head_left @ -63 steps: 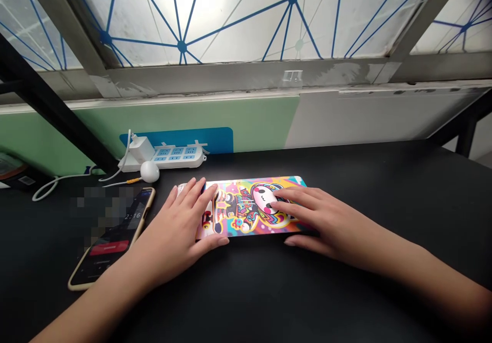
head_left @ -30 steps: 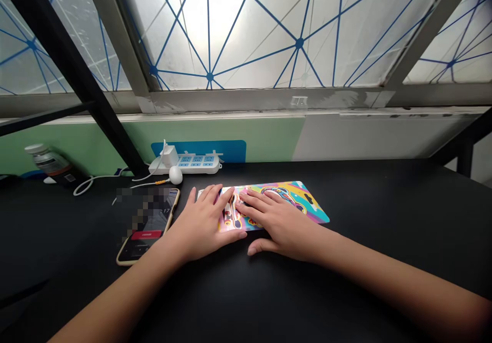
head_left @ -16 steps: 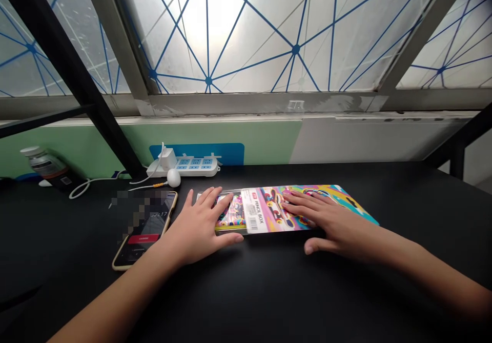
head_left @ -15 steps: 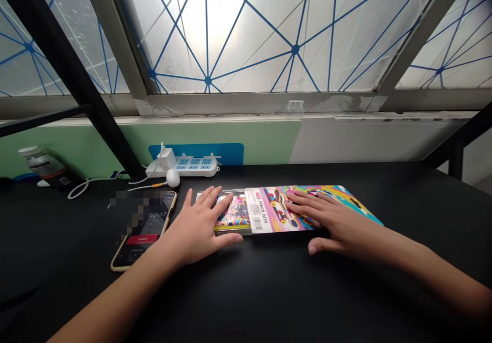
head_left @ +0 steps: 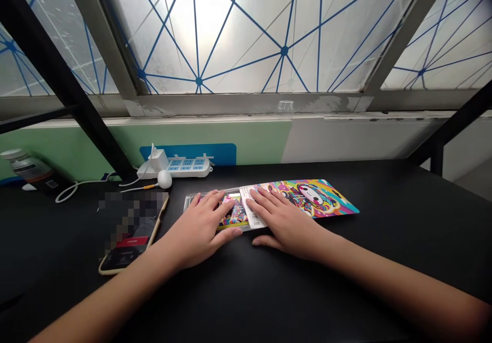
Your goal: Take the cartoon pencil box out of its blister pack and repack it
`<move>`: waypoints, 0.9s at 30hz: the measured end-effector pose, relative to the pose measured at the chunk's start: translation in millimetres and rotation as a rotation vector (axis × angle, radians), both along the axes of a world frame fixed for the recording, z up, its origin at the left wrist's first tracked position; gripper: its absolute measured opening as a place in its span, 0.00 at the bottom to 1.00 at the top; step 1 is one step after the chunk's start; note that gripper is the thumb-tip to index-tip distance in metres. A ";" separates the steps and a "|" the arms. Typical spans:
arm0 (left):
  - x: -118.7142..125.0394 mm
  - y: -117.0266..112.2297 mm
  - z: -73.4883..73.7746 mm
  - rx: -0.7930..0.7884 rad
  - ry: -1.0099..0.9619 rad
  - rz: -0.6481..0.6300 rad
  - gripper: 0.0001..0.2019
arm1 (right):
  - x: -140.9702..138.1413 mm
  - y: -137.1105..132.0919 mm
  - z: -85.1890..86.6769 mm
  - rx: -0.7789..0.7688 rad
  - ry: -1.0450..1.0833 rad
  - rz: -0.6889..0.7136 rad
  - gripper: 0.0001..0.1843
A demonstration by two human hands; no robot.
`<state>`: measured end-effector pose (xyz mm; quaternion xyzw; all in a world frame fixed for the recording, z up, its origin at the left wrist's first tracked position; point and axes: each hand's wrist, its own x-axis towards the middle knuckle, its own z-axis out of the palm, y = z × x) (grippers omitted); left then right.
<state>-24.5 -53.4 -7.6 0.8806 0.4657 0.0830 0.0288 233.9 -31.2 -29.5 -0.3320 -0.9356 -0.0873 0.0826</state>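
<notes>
Moved: right hand (head_left: 286, 225) has slid in toward left hand (head_left: 203, 225) and now sits just beside it.

Grip: both hands open, palms down, fingers spread. Neither hand closes on anything.

Left hand: fingers lie across the clear pencil box (head_left: 235, 217).

Right hand: fingertips lie on the white label (head_left: 257, 219) and the adjoining end of the printed card (head_left: 315, 197).

Pencil box: flat on the table (head_left: 403, 225), partly under left hand, its clear cover showing a colourful insert.

Card: meets the box at the label and runs out past right hand, away from left hand. Where it ends inside the box is hidden by the fingers.

Risk, card: its far end is free, so uneven pressure from right hand could buckle or crease it at the box edge.

Risk, slip: open palms hold by friction alone on smooth plastic. A hard sideways push could skid the box along the table.

Risk, phone: the phone (head_left: 125, 253) lies just beside left wrist, so a sudden slip that way could knock it.

Also near: power strip (head_left: 188, 166), beyond the box.
</notes>
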 end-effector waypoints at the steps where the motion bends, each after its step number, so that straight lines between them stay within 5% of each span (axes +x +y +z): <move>1: 2.7 3.9 3.7 0.006 0.010 0.005 0.28 | -0.8 -0.4 -1.3 0.016 0.008 -0.006 0.45; 7: 25.2 37.0 20.2 -0.001 0.025 0.055 0.20 | -2.3 -2.1 -6.5 0.074 0.042 -0.040 0.34; 16: 36.2 46.7 -10.2 -0.047 -0.078 0.164 0.24 | -2.6 -1.7 -7.1 0.065 0.077 -0.029 0.31; 27: 28.7 48.4 -7.1 -0.104 -0.065 0.140 0.29 | 119.5 1.2 -15.6 0.115 0.067 -0.096 0.34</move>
